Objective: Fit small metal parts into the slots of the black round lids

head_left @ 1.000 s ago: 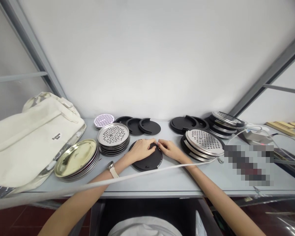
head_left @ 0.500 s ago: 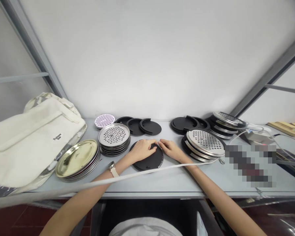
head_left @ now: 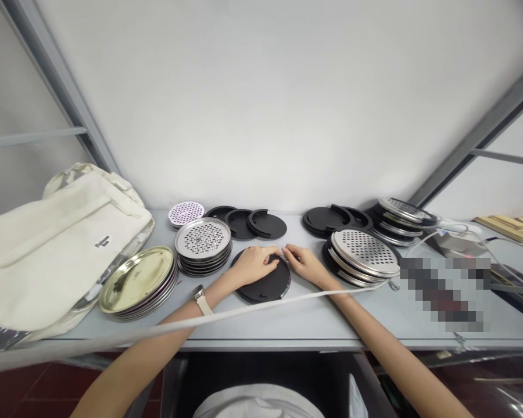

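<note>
Black disc: a flat, round, matt black disc (head_left: 264, 287) is laid on the grey tabletop (head_left: 314, 322) in front of the person, between the stacks at either side; a small round mark is seen near its front edge.
Left hand: the left hand (head_left: 255, 264) is laid over the back part of the disc, with its fingers bent; whether the disc is gripped cannot be told.
Right hand: the right hand (head_left: 305, 264) is held just beside the disc's right edge, its fingers curled; whether anything is pinched cannot be told.
Gap: the two hands are held slightly apart, fingertips turned towards each other.
Left wrist: a watch with a pale band (head_left: 203, 299) is worn.
Left stacks: a shallow, round, gold-coloured metal lid (head_left: 142, 281) is set on top of one pile; a round, silver, perforated metal plate (head_left: 203, 239) is set on another, with a lilac perforated disc (head_left: 186, 213) behind it.
Right stack: a round, silver metal plate with many holes (head_left: 366, 252) is seen uppermost.
Back row: black round trays with raised part-rims (head_left: 270, 225) are overlapped near the wall.
Far left: a cream fabric bag (head_left: 56, 249) is laid down.
</note>
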The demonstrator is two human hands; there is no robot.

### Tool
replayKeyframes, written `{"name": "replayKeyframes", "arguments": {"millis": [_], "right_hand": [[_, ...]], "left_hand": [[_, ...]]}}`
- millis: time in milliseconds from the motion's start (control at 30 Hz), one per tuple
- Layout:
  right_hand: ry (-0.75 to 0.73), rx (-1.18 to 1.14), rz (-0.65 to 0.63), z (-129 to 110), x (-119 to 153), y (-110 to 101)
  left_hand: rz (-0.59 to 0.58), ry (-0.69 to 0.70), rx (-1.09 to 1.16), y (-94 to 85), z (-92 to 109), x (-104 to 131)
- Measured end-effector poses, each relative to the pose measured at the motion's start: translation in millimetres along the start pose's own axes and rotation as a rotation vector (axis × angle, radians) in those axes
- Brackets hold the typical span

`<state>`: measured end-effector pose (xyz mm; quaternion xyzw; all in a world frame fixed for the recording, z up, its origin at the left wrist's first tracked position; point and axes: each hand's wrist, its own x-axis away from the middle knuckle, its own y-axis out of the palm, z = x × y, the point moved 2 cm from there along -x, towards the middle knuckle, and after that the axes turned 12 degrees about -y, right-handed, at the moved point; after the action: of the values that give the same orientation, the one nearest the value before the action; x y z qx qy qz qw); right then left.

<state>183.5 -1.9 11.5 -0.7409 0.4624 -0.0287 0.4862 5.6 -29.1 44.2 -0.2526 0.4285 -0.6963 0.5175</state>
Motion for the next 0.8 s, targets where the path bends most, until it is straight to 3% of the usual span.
{"name": "replayKeyframes", "arguments": {"millis": [467, 800], "right_hand": [[0.007, -0.014, 0.108, -3, 0, -10], [-0.012, -0.057, -0.063, -3, 0, 0]], "left_hand": [[0.002, 0.087, -0.035, 0.9, 4, 1], [0.023, 0.049, -0.119, 3.9, 2, 0]]}}
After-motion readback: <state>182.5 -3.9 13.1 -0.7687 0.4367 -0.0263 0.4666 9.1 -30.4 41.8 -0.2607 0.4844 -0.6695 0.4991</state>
